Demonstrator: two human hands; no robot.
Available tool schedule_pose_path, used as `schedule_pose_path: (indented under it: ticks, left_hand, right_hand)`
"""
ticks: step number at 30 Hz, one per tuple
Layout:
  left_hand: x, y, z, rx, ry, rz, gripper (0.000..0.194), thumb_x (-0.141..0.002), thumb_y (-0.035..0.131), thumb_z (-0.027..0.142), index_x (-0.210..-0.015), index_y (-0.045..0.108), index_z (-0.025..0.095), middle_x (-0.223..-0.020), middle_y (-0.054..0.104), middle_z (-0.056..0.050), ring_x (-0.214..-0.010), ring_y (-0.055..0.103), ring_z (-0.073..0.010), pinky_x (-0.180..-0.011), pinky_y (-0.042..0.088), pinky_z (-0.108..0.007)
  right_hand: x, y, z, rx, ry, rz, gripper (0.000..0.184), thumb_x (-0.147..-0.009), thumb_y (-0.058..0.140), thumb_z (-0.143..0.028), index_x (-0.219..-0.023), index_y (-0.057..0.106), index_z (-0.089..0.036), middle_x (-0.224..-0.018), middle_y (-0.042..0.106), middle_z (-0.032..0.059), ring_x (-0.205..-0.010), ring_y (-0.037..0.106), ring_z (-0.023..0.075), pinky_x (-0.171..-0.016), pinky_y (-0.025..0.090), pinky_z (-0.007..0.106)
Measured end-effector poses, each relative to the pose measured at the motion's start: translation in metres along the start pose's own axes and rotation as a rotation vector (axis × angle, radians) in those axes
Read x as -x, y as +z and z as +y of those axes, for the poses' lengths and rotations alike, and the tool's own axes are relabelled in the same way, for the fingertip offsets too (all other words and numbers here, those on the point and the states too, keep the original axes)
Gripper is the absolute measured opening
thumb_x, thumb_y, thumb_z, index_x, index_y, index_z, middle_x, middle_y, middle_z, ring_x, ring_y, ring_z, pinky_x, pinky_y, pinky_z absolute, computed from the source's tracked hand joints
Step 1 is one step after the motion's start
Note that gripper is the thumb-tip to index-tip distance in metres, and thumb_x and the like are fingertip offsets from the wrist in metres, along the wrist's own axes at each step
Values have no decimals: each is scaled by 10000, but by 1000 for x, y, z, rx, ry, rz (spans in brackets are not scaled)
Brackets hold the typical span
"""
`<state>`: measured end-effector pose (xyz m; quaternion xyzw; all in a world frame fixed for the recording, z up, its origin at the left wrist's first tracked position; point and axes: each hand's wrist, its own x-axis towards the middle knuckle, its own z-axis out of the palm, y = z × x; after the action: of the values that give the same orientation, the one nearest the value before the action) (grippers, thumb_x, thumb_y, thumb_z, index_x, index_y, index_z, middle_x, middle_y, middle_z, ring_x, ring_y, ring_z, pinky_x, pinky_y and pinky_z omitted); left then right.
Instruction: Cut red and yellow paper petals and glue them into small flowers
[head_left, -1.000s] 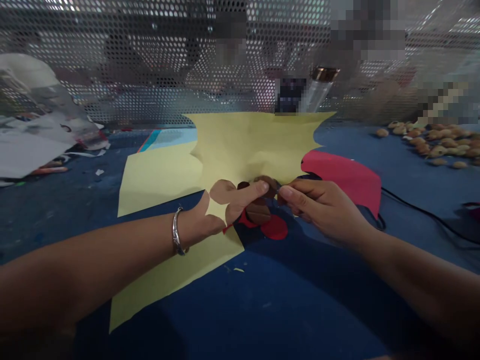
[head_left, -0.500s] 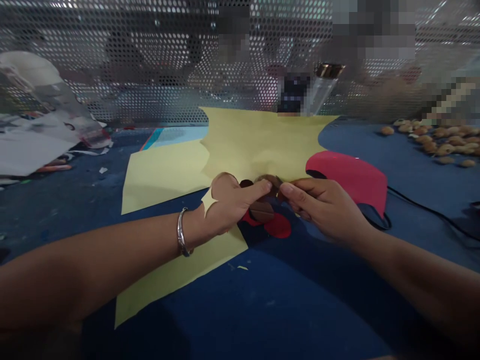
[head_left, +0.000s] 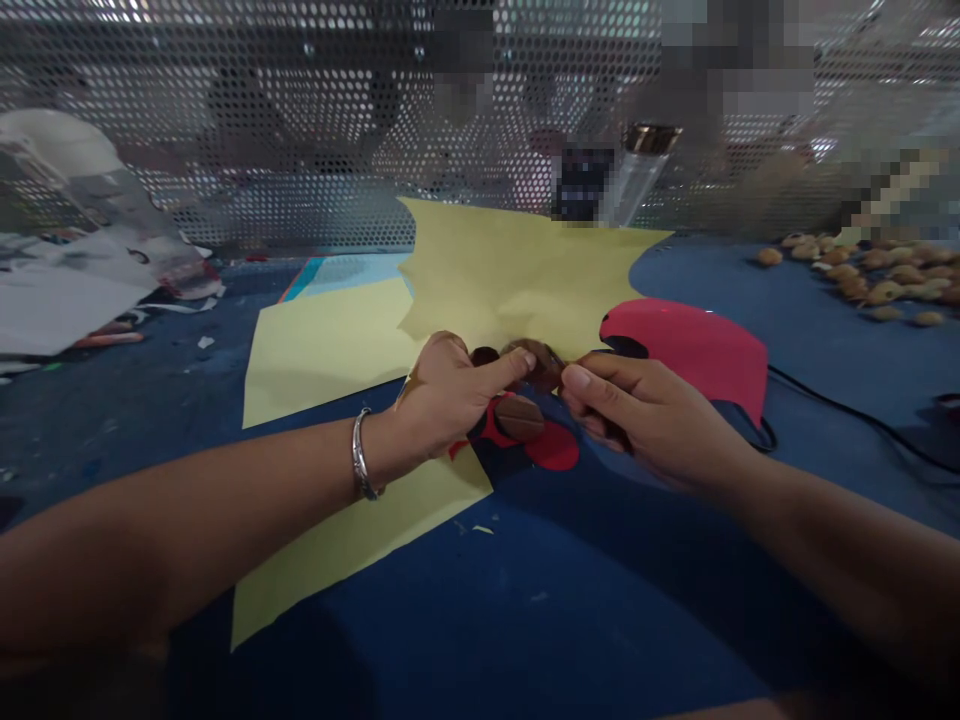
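Observation:
My left hand point(head_left: 469, 385) is closed on a large sheet of yellow paper point(head_left: 517, 265) with scalloped edges, its thumb pressing a round brown piece point(head_left: 541, 372) against the near edge. Close beside it, my right hand point(head_left: 630, 400) pinches a thin dark thing at that edge. Only a sliver of it shows, so its kind is unclear. Below the hands lie a brown disc point(head_left: 519, 418) with a line across it and a red paper circle point(head_left: 553, 446). Part of a dark round thing point(head_left: 484, 355) shows behind my left thumb.
More yellow paper point(head_left: 322, 350) lies to the left on the blue table point(head_left: 525, 600). Red paper point(head_left: 690, 345) with a curved cutout sits at right, near a black cord point(head_left: 862, 415). Peanuts point(head_left: 885, 270) are heaped far right. A bottle point(head_left: 127, 200) and perforated metal panel point(head_left: 337, 150) stand behind.
The yellow sheet has tilted slightly, its far left corner rising. Its pale part beside my left wrist now shows less. Both hands stay close together, with my left hand turned a little.

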<state>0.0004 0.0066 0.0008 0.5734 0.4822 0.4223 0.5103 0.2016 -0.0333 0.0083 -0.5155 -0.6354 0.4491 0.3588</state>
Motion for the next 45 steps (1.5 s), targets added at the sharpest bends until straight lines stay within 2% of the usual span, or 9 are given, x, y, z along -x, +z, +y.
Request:
schedule_pose_path:
  ticks: [4, 10, 18, 25, 29, 32, 35, 37, 45]
  left_hand:
    - [-4, -4, -4, -92, 21, 7, 609, -713, 842, 544, -503, 365, 228, -518, 325, 52, -497, 282, -70, -430, 180, -272]
    - [0, -4, 3, -190, 89, 19, 690, -714, 822, 517, -507, 218, 258, -532, 194, 65, -486, 169, -54, -418, 92, -274]
    - [3, -4, 3, -195, 56, 15, 775, -673, 884, 561, -512, 188, 262, -515, 178, 69, -462, 157, -42, -405, 75, -267]
    - [3, -5, 12, -252, 76, -6, 773, -724, 865, 524, -468, 188, 252, -489, 160, 74, -470, 140, -42, -405, 57, -268]
    - [3, -5, 13, -264, 65, -4, 755, -728, 857, 491, -465, 190, 257, -484, 151, 81, -470, 133, -43, -410, 50, -274]
    - [2, -4, 10, -190, 57, -40, 695, -725, 850, 456, -454, 245, 248, -465, 221, 81, -455, 201, -42, -403, 119, -256]
    - [0, -4, 6, -17, 44, -136, 464, -748, 825, 404, -501, 498, 187, -517, 485, 31, -499, 448, -75, -457, 342, -231]
    - [-2, -3, 3, 66, 31, -168, 339, -758, 818, 379, -605, 614, 156, -592, 577, 8, -565, 551, -100, -518, 427, -237]
    - [-6, -2, -1, 22, 131, -95, 378, -822, 759, 340, -585, 501, 199, -589, 472, 47, -576, 438, -77, -519, 350, -244]
  right_hand:
    - [2, 0, -2, -54, 13, -23, 595, -893, 671, -754, -705, 558, -201, -636, 468, -33, -521, 438, 81, -458, 338, 246]
    - [2, -2, -2, -92, 74, 2, 626, -820, 727, -785, -684, 568, -195, -596, 412, -45, -482, 350, 66, -413, 254, 242]
    - [0, -4, -2, -46, 38, 36, 644, -793, 740, -796, -640, 611, -184, -538, 431, -42, -469, 351, 69, -421, 257, 239]
    - [-2, -7, 6, -14, 23, 24, 598, -821, 731, -771, -719, 707, -182, -532, 436, -47, -481, 358, 77, -439, 286, 242]
    - [-2, -9, 6, -18, 44, 35, 623, -766, 760, -795, -770, 739, -173, -539, 439, -49, -482, 350, 78, -429, 257, 247]
    - [-2, -11, 5, 18, 34, 41, 628, -780, 742, -803, -701, 671, -184, -576, 458, -39, -492, 369, 77, -428, 256, 248]
    - [-3, -13, 4, 37, 66, 19, 645, -782, 734, -816, -671, 614, -192, -553, 447, -45, -473, 360, 73, -409, 232, 249]
    - [-3, -14, 4, 23, 100, 2, 662, -745, 752, -834, -672, 599, -194, -531, 439, -52, -453, 355, 69, -394, 220, 248]
    - [-4, -13, 4, -113, 105, -39, 580, -793, 780, -746, -888, 750, -175, -596, 469, -51, -449, 381, 64, -356, 235, 214]
